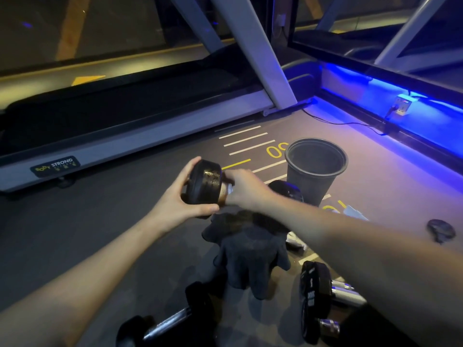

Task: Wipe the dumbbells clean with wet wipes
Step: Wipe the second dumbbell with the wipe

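Observation:
My left hand [183,196] grips one black head of a dumbbell [205,182] held up above the floor. My right hand [244,189], blurred, is closed around its handle between the two heads. A pale patch shows at its fingers; I cannot tell whether that is a wipe or the metal handle. The far head [288,190] sticks out past my right hand. A dark cloth [248,251] hangs bunched just beneath the dumbbell. A second dumbbell [165,324] lies on the floor at the bottom, and a third dumbbell [315,296] lies to the right, partly under my right forearm.
A black bin [316,166] stands open just beyond my hands. White wipes or a packet [355,212] and a dark crumpled scrap [441,230] lie on the floor at right. A treadmill [125,144] runs along the left, and a socket [402,105] with cable sits on the blue-lit wall.

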`<state>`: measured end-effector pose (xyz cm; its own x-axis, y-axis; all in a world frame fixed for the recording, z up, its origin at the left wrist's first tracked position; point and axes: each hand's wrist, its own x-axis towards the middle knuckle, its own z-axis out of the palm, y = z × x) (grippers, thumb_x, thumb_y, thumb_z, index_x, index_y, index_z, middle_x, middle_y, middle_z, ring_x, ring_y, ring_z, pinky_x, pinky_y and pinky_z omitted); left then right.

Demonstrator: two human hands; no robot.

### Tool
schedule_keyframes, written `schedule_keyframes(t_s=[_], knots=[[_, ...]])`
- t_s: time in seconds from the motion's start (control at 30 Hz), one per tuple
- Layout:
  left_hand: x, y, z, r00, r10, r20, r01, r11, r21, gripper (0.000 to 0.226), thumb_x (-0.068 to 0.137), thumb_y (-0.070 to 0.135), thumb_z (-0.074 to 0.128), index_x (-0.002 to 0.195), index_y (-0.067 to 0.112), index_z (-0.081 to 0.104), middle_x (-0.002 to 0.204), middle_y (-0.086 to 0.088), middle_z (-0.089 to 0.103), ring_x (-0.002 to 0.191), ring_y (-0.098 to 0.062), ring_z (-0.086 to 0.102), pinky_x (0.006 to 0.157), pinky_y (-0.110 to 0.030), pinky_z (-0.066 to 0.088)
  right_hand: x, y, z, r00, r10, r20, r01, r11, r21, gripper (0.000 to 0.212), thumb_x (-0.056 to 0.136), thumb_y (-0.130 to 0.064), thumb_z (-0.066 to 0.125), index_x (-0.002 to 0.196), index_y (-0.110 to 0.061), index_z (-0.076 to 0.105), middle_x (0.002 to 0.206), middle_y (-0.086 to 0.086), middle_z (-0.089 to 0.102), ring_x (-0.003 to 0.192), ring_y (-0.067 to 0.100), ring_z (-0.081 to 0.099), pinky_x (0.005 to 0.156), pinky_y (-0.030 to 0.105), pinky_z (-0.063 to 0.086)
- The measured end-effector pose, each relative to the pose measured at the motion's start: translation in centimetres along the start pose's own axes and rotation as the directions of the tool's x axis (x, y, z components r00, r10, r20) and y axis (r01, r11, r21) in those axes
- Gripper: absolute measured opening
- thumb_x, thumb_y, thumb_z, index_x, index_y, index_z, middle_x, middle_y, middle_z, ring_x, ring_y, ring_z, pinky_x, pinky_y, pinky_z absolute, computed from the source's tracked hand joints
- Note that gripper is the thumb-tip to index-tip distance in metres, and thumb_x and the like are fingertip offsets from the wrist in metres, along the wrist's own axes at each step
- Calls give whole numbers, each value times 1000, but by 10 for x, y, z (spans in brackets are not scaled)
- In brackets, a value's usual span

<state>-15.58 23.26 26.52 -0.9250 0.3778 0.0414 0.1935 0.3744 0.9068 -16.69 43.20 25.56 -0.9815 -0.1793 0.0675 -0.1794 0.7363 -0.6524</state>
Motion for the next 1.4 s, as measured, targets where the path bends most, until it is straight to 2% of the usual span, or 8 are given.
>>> schedule_keyframes(t_s=[0.23,0.37,0.5,0.6,0.73,1.0,1.27,1.4], knots=[[0,17,0,994,52,93,-62,993,105,115,50,41,91,145,63,29,148,5,41,133,11,40,117,-33,37,8,10,-35,942,63,330,-135,970,200,20,65,-25,87,75,-17,71,70,-9,66,65,5,58,70,30,55],[2,12,-1,997,45,67,-50,996,74,115,50,38,94,144,63,32,147,5,44,132,-1,49,110,-26,43,-5,1,-18,994,51,97,-60,994,91,23,71,-29,83,73,-18,63,71,-4,63,60,4,55,57,25,45],[2,9,3,998,55,11,-56,998,39,110,66,6,92,149,50,34,133,18,52,110,17,57,87,-7,48,-24,0,9,987,28,-157,-16,997,76,33,73,-27,81,102,-19,68,98,3,71,94,23,64,79,38,53],[2,10,3,998,52,19,-53,997,59,112,61,22,96,146,59,33,142,12,50,126,5,52,101,-21,48,-27,4,14,971,-2,-238,21,997,77,33,74,-25,81,103,-19,66,100,3,70,96,25,63,81,39,52],[2,10,2,999,35,9,-35,998,57,110,65,17,95,143,63,34,142,18,49,136,-9,47,111,-34,44,-21,13,4,991,-15,-132,24,998,62,37,68,-39,83,94,-20,65,88,-2,70,86,20,63,73,37,53],[1,4,0,1000,6,13,-6,998,56,109,67,14,92,144,62,33,130,21,53,121,12,52,90,-4,45,-19,35,-16,998,-48,46,60,949,-309,32,71,-44,74,95,-23,67,89,4,70,83,27,62,66,37,50],[-3,14,0,997,29,74,-37,995,98,116,47,43,91,142,67,30,150,7,42,131,-8,53,112,-35,44,-11,33,-57,900,126,416,10,950,-311,24,68,-40,82,79,-26,65,71,-5,66,66,16,61,56,31,49],[-4,11,1,997,36,69,-43,994,99,117,49,37,95,143,64,32,146,8,46,130,-11,55,110,-32,46,-15,30,-53,923,115,367,32,928,-371,24,68,-38,80,68,-29,57,69,-2,62,62,17,56,50,28,42]])
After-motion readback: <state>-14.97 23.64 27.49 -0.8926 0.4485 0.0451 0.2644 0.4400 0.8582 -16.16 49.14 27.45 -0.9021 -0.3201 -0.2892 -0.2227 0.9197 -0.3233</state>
